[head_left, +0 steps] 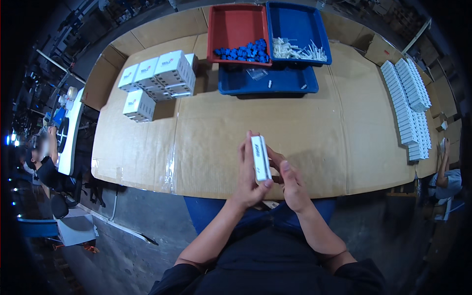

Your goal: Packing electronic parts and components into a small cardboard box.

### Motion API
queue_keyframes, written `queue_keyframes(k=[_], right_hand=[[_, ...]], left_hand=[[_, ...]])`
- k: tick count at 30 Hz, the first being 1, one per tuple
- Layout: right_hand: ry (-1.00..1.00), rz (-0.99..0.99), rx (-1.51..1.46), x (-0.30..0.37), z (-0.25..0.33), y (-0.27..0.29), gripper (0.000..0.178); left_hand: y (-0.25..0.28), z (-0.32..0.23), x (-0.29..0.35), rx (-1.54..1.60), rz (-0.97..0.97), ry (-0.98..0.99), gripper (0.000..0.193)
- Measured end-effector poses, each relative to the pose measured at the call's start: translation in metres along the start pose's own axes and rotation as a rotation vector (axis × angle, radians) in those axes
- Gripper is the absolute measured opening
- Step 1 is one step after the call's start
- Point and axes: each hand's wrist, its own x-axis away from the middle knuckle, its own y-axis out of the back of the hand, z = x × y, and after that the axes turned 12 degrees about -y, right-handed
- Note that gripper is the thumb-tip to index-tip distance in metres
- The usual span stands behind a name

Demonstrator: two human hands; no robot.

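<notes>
A slim white box (259, 158) with dark print stands upright over the table's near edge, held in my left hand (246, 179). The left fingers run up along its left side and the thumb presses at its lower end. Against the box's right side is my right hand (294, 189), its fingers reaching toward the box and bent, the tips partly hidden. The right thumb is raised, apart from the box's printed face.
A cardboard-covered table (221, 123) carries stacked white boxes (169, 71) at left. At the back are a red bin (236, 24) of blue pieces, a blue bin (295, 22) of white pieces and a lower blue tray (236, 86). Rows of white boxes (405, 110) line the right. People work at both sides.
</notes>
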Motion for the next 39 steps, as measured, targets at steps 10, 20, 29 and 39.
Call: queue_keyframes(k=[10,20,29,39], right_hand=[[0.488,-0.148,0.860,-0.014,0.002,0.025,0.091],[0.902,-0.020,0.955,-0.045,0.011,0.018,0.085],[0.600,-0.125,0.482,-0.036,-0.008,0.008,0.093],[0.405,-0.062,0.486,-0.019,0.005,0.014,0.057]], left_hand=[[-0.005,-0.030,-0.008,0.784,-0.259,0.754,0.080],[0.006,-0.054,-0.018,0.946,-0.238,0.963,0.071],[-0.004,-0.024,0.018,0.433,-0.049,0.447,0.083],[0.004,-0.029,-0.006,0.504,-0.231,0.553,0.070]])
